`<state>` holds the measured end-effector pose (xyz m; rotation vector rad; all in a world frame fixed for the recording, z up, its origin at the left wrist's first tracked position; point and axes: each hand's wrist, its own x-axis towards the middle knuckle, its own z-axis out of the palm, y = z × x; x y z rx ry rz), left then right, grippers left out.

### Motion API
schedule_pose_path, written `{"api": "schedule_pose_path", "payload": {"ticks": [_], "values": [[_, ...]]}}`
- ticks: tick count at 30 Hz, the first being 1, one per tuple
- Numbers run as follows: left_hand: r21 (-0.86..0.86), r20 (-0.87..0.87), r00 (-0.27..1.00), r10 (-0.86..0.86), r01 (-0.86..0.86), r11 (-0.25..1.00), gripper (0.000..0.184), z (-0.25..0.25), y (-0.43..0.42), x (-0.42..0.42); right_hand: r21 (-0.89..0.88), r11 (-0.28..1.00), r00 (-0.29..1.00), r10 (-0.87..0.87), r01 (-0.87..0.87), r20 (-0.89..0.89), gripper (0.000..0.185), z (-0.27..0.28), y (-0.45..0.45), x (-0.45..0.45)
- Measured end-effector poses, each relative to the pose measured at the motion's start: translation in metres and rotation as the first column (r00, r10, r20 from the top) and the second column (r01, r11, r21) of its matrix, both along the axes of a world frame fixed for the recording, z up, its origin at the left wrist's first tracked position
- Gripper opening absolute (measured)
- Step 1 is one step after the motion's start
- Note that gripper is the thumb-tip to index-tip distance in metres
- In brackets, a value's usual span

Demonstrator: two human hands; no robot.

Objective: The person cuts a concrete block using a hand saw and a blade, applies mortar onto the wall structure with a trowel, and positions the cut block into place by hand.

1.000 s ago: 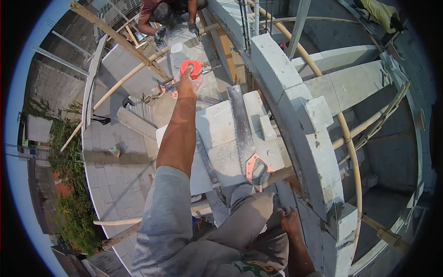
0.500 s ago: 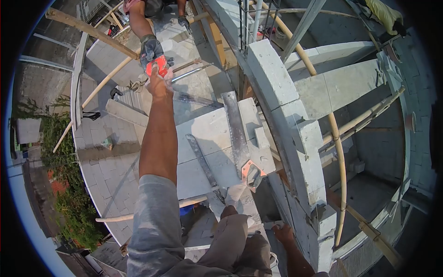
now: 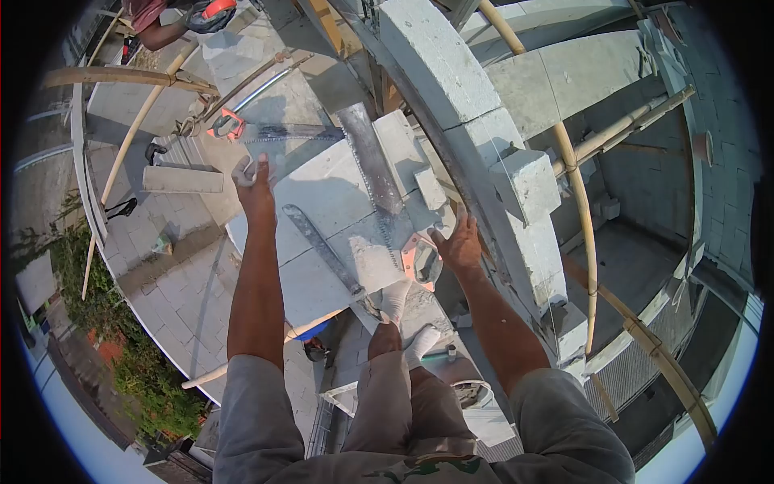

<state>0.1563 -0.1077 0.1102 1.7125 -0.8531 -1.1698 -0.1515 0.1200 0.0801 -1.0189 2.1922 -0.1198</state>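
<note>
My left hand (image 3: 255,184) is empty, fingers apart, over the left edge of the pale blocks (image 3: 322,194). Just beyond it lies a handsaw with an orange-red handle (image 3: 226,125), its toothed blade pointing right. A second handsaw (image 3: 372,157) lies lengthwise on the blocks, its orange and grey handle (image 3: 422,262) nearest me. Beside that handle, my right hand (image 3: 461,242) is open with fingers spread; whether it touches the block edge, I cannot tell. Between my arms rests a long, flat, dusty bar (image 3: 321,248). At the top left, a co-worker's gloved hand (image 3: 208,18) has a red object (image 3: 218,8).
A curved block wall (image 3: 484,145) runs along my right, with a loose block (image 3: 524,185) on it. Bamboo poles (image 3: 588,242) cross beyond the wall. My feet (image 3: 395,302) stand high on the blocks. Plants (image 3: 137,363) show far below on the left.
My left hand has let go of the red object and drawn back; the co-worker's gloved hand has it, farther away. My right hand has risen from low down to beside the nearer saw's handle.
</note>
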Motion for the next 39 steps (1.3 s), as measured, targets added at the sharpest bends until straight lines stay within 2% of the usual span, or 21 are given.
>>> {"api": "schedule_pose_path", "payload": {"ticks": [2, 5, 8, 9, 10, 12, 13, 14, 17, 20, 22, 24, 25, 26, 27, 28, 31, 32, 35, 37, 39], "values": [[0.197, -0.072, 0.994, -0.078, 0.091, 0.976, 0.062, -0.007, 0.065, 0.01, 0.101, 0.993, 0.995, 0.06, -0.052, -0.08, 0.087, -0.011, -0.039, 0.005], [0.372, -0.102, 0.992, -0.077, 0.11, 0.922, 0.06, -0.014, 0.152, 0.013, 0.074, 0.994, 0.996, 0.076, -0.079, 0.043, 0.087, -0.057, -0.052, -0.005], [0.475, -0.253, 0.962, -0.101, 0.215, 0.853, 0.063, -0.008, 0.209, -0.002, -0.152, 0.988, 0.987, 0.013, 0.012, 0.162, 0.071, -0.051, -0.038, -0.019], [0.467, -0.318, 0.939, -0.132, 0.276, 0.84, 0.067, -0.008, 0.216, -0.013, -0.222, 0.974, 0.979, -0.001, 0.047, 0.202, 0.067, -0.043, -0.031, -0.019], [0.454, -0.382, 0.91, -0.16, 0.336, 0.825, 0.07, -0.001, 0.218, -0.028, -0.256, 0.961, 0.94, -0.006, 0.099, 0.341, 0.061, -0.019, -0.029, -0.017], [0.491, -0.494, 0.857, -0.144, 0.412, 0.767, 0.08, 0.021, 0.205, -0.057, -0.311, 0.927, 0.914, -0.072, 0.209, 0.399, 0.062, 0.031, -0.018, 0.002], [0.399, -0.532, 0.823, -0.199, 0.45, 0.799, 0.087, 0.025, 0.199, -0.073, -0.337, 0.904, 0.898, -0.104, 0.265, 0.428, 0.063, 0.051, -0.01, 0.01], [0.3, -0.562, 0.786, -0.257, 0.483, 0.822, 0.096, 0.029, 0.192, -0.088, -0.375, 0.898, 0.904, -0.055, 0.23, 0.424, 0.064, 0.068, -0.004, 0.016], [0.016, -0.438, 0.758, -0.483, 0.544, 0.839, 0.083, 0.068, 0.17, -0.129, -0.487, 0.867, 0.931, 0.091, 0.101, 0.354, 0.067, 0.114, 0.018, 0.033], [0.128, -0.375, 0.665, -0.646, 0.727, 0.674, 0.079, 0.103, 0.153, -0.133, -0.57, 0.821, 0.962, 0.187, -0.041, 0.199, 0.07, 0.153, 0.029, 0.042], [0.194, -0.502, 0.718, -0.483, 0.637, 0.746, 0.073, 0.121, 0.158, -0.131, -0.563, 0.824, 0.966, 0.194, -0.066, 0.171, 0.069, 0.176, 0.039, 0.043], [0.258, -0.676, 0.702, -0.222, 0.508, 0.822, 0.062, 0.148, 0.179, -0.131, -0.469, 0.848, 0.863, 0.027, 0.247, 0.504, 0.066, 0.213, 0.056, 0.027], [0.259, -0.778, 0.615, -0.125, 0.496, 0.829, 0.061, 0.169, 0.187, -0.13, -0.352, 0.851, 0.751, -0.073, 0.39, 0.656, 0.064, 0.229, 0.071, 0.022], [0.247, -0.86, 0.509, -0.041, 0.484, 0.84, 0.06, 0.189, 0.184, -0.13, -0.326, 0.838, 0.708, -0.1, 0.439, 0.699, 0.059, 0.242, 0.078, 0.016], [0.238, -0.919, 0.392, 0.04, 0.471, 0.849, 0.06, 0.212, 0.183, -0.131, -0.313, 0.835, 0.717, -0.134, 0.454, 0.684, 0.059, 0.28, 0.073, 0.012], [0.258, -0.916, 0.394, 0.083, 0.417, 0.872, 0.07, 0.233, 0.188, -0.136, -0.298, 0.83, 0.715, -0.162, 0.472, 0.681, 0.058, 0.298, 0.081, 0.01], [0.356, -0.909, 0.37, 0.191, 0.453, 0.817, 0.081, 0.253, 0.204, -0.144, -0.377, 0.804, 0.743, -0.116, 0.46, 0.659, 0.058, 0.321, 0.1, 0.005], [0.436, -0.85, 0.474, 0.229, 0.39, 0.811, 0.09, 0.259, 0.213, -0.152, -0.414, 0.793, 0.755, -0.086, 0.447, 0.65, 0.058, 0.327, 0.107, 0.004], [0.47, -0.811, 0.537, 0.232, 0.361, 0.805, 0.087, 0.294, 0.233, -0.166, -0.498, 0.796, 0.853, -0.041, 0.343, 0.521, 0.057, 0.367, 0.118, 0.002], [0.421, -0.808, 0.57, 0.147, 0.386, 0.821, 0.085, 0.328, 0.246, -0.175, -0.285, 0.788, 0.662, -0.196, 0.545, 0.724, 0.057, 0.385, 0.124, 0.002], [0.387, -0.801, 0.594, 0.078, 0.414, 0.824, 0.081, 0.354, 0.263, -0.18, -0.052, 0.764, 0.508, -0.375, 0.643, 0.775, 0.058, 0.414, 0.132, -0.002]]}}
